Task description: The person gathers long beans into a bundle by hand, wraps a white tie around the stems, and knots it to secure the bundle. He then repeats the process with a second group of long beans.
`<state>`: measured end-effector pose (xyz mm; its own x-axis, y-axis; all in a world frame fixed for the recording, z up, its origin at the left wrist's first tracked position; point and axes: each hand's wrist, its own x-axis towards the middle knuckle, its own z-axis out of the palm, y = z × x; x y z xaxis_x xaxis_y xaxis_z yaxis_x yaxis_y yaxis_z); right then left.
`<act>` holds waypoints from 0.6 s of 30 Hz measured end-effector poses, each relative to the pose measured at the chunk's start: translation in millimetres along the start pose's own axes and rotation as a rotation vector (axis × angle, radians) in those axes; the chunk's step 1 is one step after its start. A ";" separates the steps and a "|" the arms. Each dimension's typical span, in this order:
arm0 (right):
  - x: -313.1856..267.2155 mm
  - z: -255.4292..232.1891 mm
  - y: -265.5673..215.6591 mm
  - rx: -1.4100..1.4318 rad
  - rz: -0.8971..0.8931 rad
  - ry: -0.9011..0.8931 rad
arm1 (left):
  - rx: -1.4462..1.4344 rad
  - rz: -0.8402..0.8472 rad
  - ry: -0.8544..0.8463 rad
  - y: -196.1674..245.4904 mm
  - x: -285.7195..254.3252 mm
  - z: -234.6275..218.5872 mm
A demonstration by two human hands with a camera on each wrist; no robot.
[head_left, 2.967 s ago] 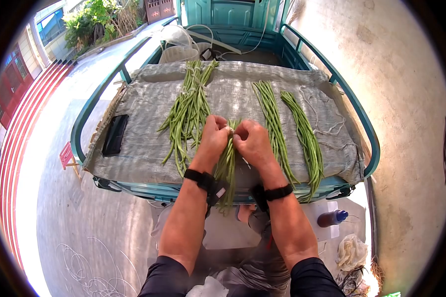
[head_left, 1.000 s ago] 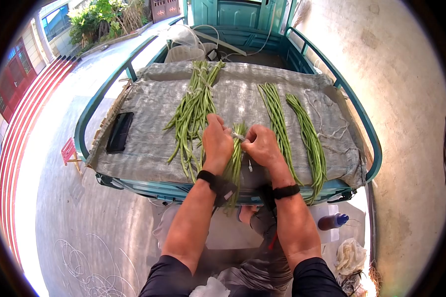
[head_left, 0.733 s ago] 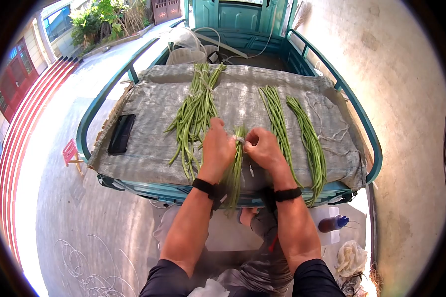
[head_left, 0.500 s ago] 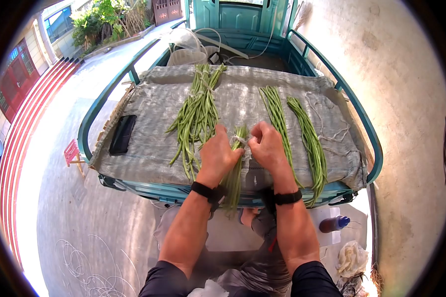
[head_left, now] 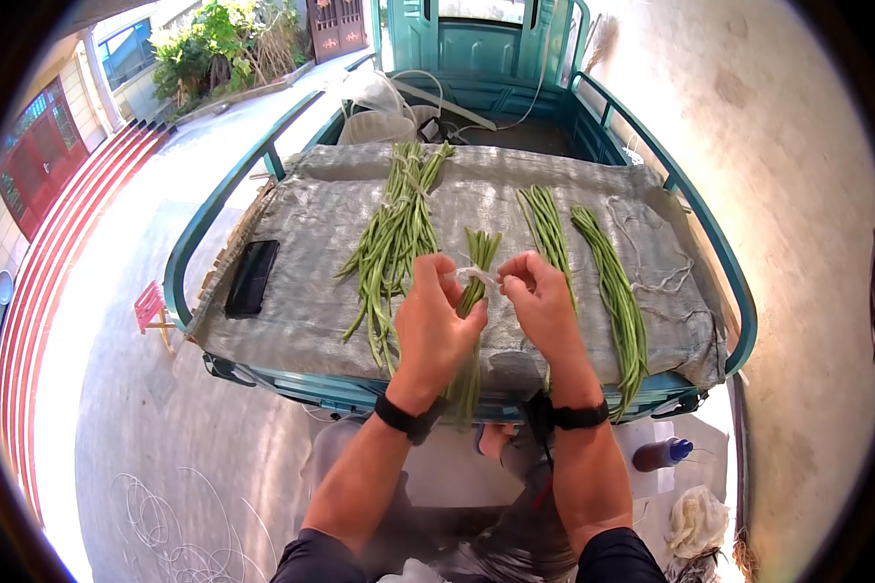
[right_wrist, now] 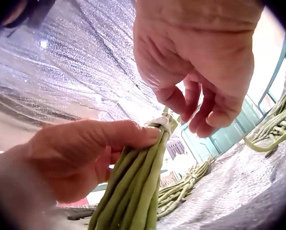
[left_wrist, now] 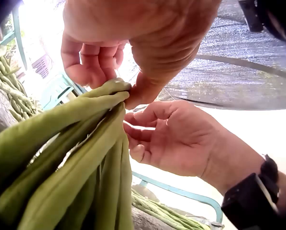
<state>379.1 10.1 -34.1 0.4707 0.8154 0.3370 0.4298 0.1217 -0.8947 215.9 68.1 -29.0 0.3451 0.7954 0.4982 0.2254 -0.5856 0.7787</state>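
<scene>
A bundle of long green beans [head_left: 482, 251] stands upright between my hands, its lower ends hanging over the front edge. White string [head_left: 475, 275] is wound round it near the top, seen also as a band of string [right_wrist: 161, 122] in the right wrist view. My left hand [head_left: 436, 325] grips the bundle, the left thumb [right_wrist: 145, 135] lying along it just below the string. On the other side my right hand [head_left: 546, 309] has its thumb and fingertips together at the loose end of the string. In the left wrist view the right hand [left_wrist: 174, 136] sits close beside the beans.
Grey woven sheeting [head_left: 306, 330] covers the teal cart bed, with rails [head_left: 226, 185] on both sides. Tied beans [head_left: 399, 223] lie left; two loose piles, beans [head_left: 547, 228] and beans [head_left: 614, 291], lie right, near string [head_left: 666, 282]. A black phone-like object [head_left: 252, 279] lies far left.
Both hands have worked at the string round the bundle. The left hand has shifted its hold with the thumb up the stems, and the right hand has drawn slightly away to the right.
</scene>
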 end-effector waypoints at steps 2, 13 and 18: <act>-1.5 -4.7 5.0 0.134 0.078 -0.208 | -0.012 0.011 0.030 2.9 -0.6 -1.8; -17.6 3.2 -5.3 0.466 0.164 -0.701 | -0.112 0.008 0.093 7.0 2.4 -11.5; -28.5 32.8 -14.0 0.540 0.291 -0.548 | -0.168 -0.080 0.005 7.7 7.9 -23.2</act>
<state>334.4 3.7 -40.8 0.0030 1.0000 0.0040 -0.1473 0.0044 -0.9891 199.2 73.5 -10.2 0.3275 0.8393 0.4340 0.0966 -0.4866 0.8682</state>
